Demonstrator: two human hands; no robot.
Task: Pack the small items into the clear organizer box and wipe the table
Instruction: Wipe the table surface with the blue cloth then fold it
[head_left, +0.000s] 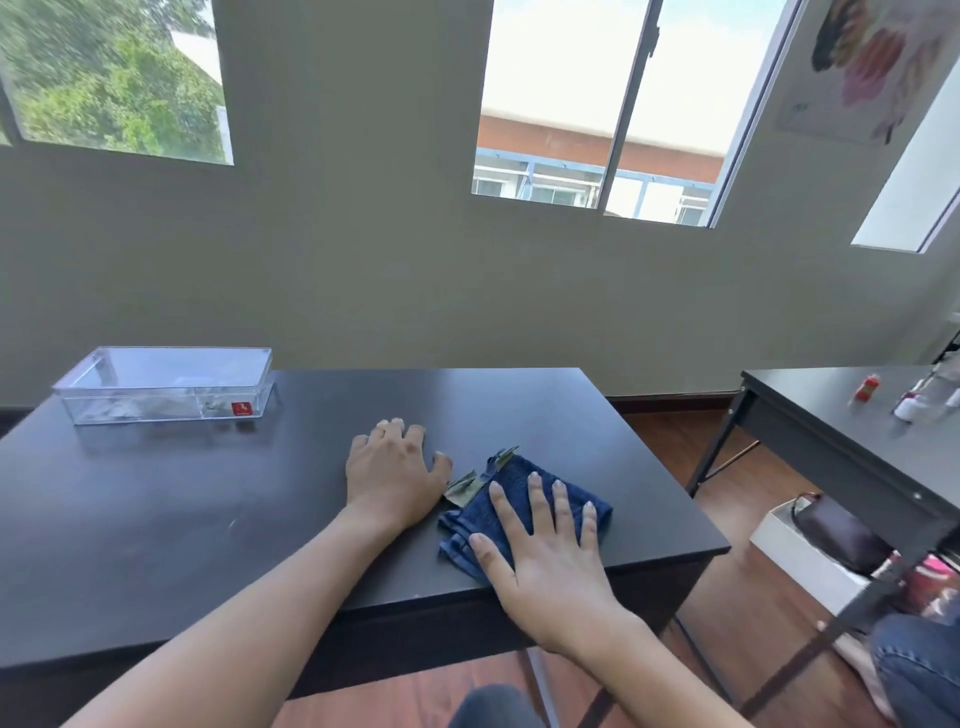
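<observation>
A clear organizer box (166, 384) with a red label stands at the far left of the dark table (208, 509); small items lie in it, too faint to name. A folded dark blue cloth (511, 499) lies near the table's right front corner, with a green tag at its left edge. My right hand (545, 551) presses flat on the cloth, fingers spread. My left hand (395, 473) rests palm down on the bare tabletop just left of the cloth, holding nothing.
A second dark table (831, 431) stands to the right with small bottles (867, 388) on it. Under it sit a white box (800, 556) and a dark bag. A person's jeans-clad knee (919, 670) shows at the lower right. Windows and a wall lie behind.
</observation>
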